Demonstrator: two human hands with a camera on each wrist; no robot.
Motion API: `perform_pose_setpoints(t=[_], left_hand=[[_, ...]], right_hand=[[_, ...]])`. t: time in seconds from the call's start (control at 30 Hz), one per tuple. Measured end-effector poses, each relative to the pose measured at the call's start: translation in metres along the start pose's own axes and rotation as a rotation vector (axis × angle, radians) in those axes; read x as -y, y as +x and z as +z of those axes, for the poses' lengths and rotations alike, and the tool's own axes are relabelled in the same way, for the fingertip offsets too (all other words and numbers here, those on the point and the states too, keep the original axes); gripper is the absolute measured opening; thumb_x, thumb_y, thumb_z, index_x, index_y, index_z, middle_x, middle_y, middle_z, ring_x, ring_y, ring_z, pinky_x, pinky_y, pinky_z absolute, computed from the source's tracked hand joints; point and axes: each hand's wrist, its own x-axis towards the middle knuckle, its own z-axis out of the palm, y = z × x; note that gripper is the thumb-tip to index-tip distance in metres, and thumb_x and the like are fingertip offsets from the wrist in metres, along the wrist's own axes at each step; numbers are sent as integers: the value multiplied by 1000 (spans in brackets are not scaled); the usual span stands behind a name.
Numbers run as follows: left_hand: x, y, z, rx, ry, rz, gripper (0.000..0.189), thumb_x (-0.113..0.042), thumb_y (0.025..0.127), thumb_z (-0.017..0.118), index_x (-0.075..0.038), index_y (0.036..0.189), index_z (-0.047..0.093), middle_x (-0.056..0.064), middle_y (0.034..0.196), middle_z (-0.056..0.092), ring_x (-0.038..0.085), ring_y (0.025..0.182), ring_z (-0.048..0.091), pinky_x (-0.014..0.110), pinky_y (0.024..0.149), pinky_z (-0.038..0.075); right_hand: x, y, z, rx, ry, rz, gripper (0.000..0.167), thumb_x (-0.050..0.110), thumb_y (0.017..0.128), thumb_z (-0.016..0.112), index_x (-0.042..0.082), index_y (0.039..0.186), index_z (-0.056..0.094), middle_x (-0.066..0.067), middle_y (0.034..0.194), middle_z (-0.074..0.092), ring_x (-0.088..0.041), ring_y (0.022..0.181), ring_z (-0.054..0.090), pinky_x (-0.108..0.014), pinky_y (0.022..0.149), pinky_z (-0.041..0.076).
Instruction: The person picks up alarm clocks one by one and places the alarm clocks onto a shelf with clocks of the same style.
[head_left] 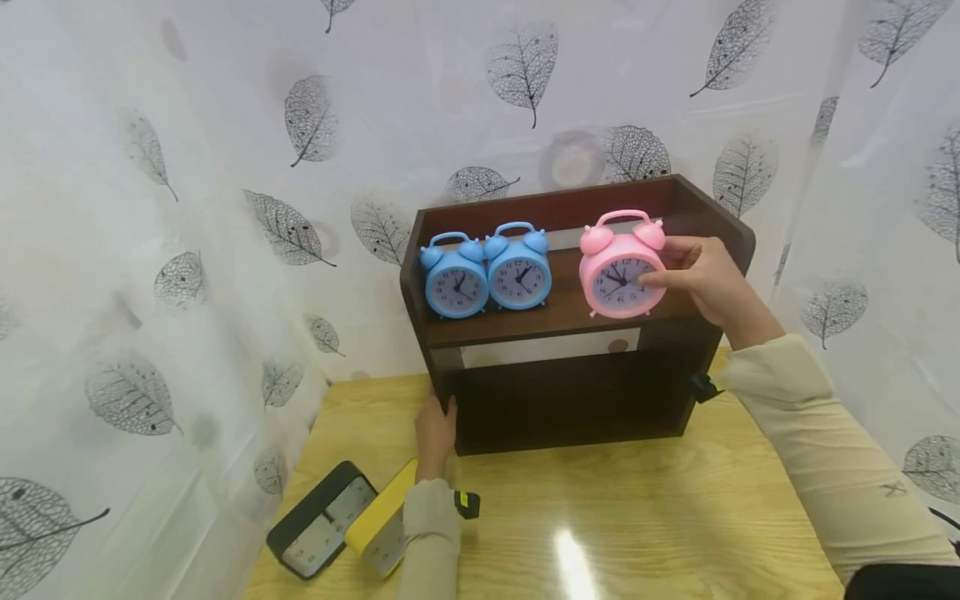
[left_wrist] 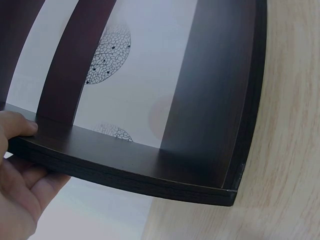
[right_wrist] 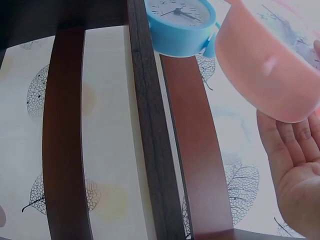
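A pink twin-bell alarm clock [head_left: 611, 283] is gripped from its right side by my right hand [head_left: 701, 275], thumb over the dial and fingers behind. In the right wrist view the pink clock [right_wrist: 270, 65] is upheld above the shelf board, apart from it. Two blue alarm clocks, one [head_left: 456, 287] at the far left and another [head_left: 519, 279] beside it, stand on the upper board of a dark brown shelf [head_left: 570, 400]. My left hand [head_left: 437, 429] holds the shelf's left side panel; in the left wrist view the thumb lies inside the panel [left_wrist: 115, 155] and the fingers outside.
On the wooden table [head_left: 600, 508], left of my left forearm, lie a black box-shaped clock [head_left: 318, 521] and a yellow one [head_left: 386, 521], side by side. A leaf-patterned curtain [head_left: 420, 92] hangs behind and beside the shelf.
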Motion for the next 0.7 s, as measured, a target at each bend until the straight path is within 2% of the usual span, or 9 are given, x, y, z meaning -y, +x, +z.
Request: perform_pose_setpoints(t=[0.37, 0.7], left_hand=[[-2, -2, -2, 9, -11, -17, 52, -19, 95, 52, 12, 135, 39, 33, 117, 59, 45, 102, 61, 51, 84, 51], [-1, 0, 0, 12, -16, -18, 51, -18, 95, 52, 11, 134, 40, 31, 118, 60, 43, 105, 60, 50, 87, 50]], right_hand=[[-12, 15, 5, -5, -39, 19, 36, -1, 78, 71, 16, 110, 71, 14, 89, 72, -4, 83, 68, -14, 75, 52], [-25, 28, 11, -14, -83, 23, 40, 3, 79, 72, 8, 119, 65, 19, 90, 70, 1, 87, 67, -12, 77, 51]])
